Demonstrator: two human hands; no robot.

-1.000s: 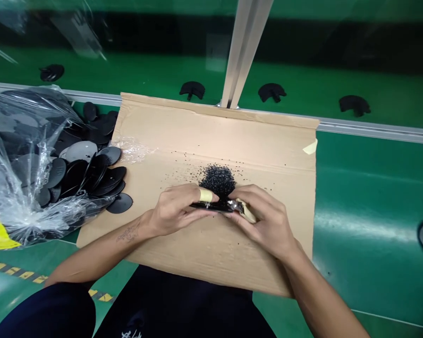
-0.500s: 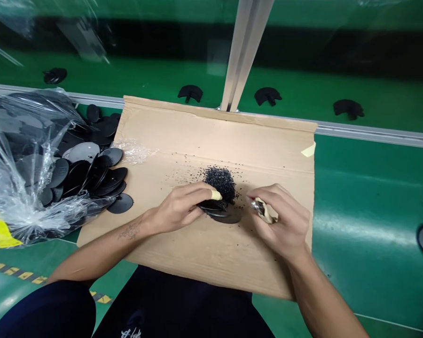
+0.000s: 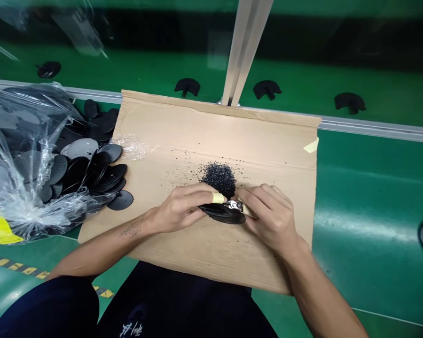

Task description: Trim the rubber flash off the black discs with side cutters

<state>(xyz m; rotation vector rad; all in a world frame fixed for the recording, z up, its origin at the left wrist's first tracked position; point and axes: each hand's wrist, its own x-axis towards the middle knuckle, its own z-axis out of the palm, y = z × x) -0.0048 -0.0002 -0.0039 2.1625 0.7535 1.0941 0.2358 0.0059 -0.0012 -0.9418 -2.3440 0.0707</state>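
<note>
left hand (image 3: pixel 183 207) pinches black disc (image 3: pixel 229 217) near frame centre, just below black bits (image 3: pixel 218 177); right hand (image 3: pixel 272 215) grips metal-headed tool (image 3: pixel 234 205) at its edge. best, likely: disc steady, fingertips clear of the tool.

Cardboard (image 3: pixel 197 256) on green floor (image 3: pixel 366 272), bag (image 3: pixel 33 209) at 9 o'clock. On board: chips (image 3: pixel 219 178) near centre, film (image 3: pixel 134 147) at 10, tape (image 3: pixel 310 145) at 2, discs (image 3: pixel 120 200) at 9.

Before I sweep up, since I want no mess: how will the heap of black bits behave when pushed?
The heap of black bits would probably spread rather than move as one, since its edges look loose and scattered. Each is likely light, being tiny. They may slide easily on the cardboard, which looks fairly smooth.
</note>
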